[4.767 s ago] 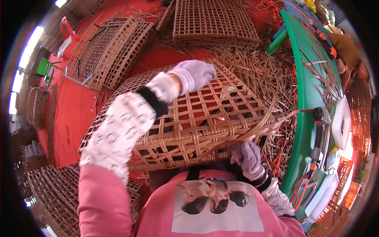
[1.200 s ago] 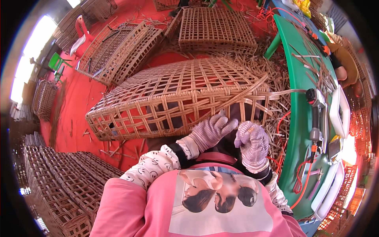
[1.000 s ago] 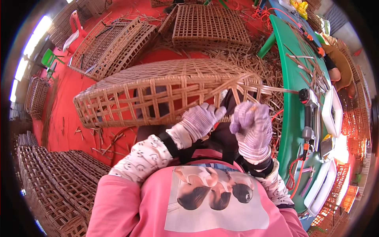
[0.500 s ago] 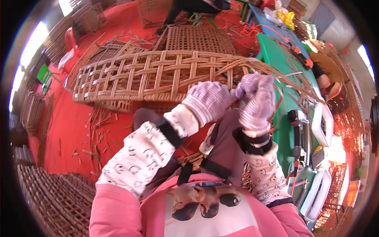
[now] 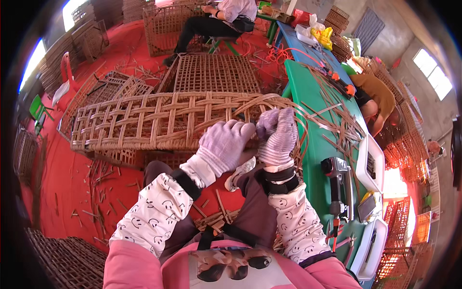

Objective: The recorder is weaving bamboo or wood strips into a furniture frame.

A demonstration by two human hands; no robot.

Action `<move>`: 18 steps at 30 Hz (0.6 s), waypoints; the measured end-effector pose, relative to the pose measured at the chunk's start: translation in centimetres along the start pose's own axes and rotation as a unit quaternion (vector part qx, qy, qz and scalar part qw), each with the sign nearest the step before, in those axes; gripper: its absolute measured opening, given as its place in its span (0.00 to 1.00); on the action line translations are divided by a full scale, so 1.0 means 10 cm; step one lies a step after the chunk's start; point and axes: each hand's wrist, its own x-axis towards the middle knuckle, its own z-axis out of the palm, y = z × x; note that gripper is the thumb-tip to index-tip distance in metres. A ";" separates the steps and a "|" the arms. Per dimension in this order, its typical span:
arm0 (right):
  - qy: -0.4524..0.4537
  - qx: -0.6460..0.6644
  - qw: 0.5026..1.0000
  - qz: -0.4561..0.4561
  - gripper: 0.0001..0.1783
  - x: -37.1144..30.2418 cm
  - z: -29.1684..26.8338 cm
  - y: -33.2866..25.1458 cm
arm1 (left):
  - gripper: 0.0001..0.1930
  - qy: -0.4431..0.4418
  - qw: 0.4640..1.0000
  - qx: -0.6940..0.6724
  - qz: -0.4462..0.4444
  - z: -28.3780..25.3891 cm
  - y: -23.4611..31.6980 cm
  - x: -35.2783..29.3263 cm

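Observation:
A long, open-weave rattan basket (image 5: 144, 123) lies across in front of my knees, its side facing me. My left hand (image 5: 222, 147), in a striped lilac knit glove, has its fingers curled at the basket's lower edge, near its right end. Just beside it my right hand (image 5: 278, 136), gloved alike, is closed at the same corner, where loose rattan strands (image 5: 304, 126) bend out to the right. The fingertips of both hands are partly hidden, and the strand between them is too small to make out.
A green table (image 5: 308, 149) at my right bears loose rattan strips (image 5: 341, 118), a black-and-silver power tool (image 5: 339, 188) and white trays (image 5: 369, 164). More woven panels (image 5: 216, 72) lie ahead on the red floor (image 5: 62, 188). A seated person (image 5: 211, 29) works beyond; another person (image 5: 378, 96) bends over at right.
My view has tilted up and turned right, so the basket and hands sit lower and farther left in it. Both hands remain at the basket's right corner. More of the seated person shows.

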 end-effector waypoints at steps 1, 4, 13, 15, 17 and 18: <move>-0.013 0.015 1.000 0.009 0.25 0.00 -0.01 0.01 | 0.28 0.054 0.997 0.019 0.043 0.01 0.00 -0.01; -0.025 0.007 1.000 0.010 0.23 -0.01 -0.04 0.02 | 0.29 0.096 0.991 0.054 0.071 -0.02 -0.02 -0.03; 0.011 -0.023 0.999 -0.039 0.16 -0.09 0.02 0.05 | 0.32 -0.208 0.973 0.074 -0.063 -0.17 0.13 0.13; -0.013 0.005 1.000 -0.025 0.17 -0.08 0.02 0.07 | 0.30 -0.215 0.970 0.083 -0.079 -0.15 0.15 0.15; 0.006 0.008 1.000 -0.004 0.17 -0.09 0.03 0.10 | 0.27 -0.258 0.954 0.112 -0.104 -0.14 0.13 0.18; 0.012 0.028 1.000 0.001 0.17 -0.09 0.02 0.12 | 0.26 -0.252 0.956 0.121 -0.088 -0.13 0.12 0.20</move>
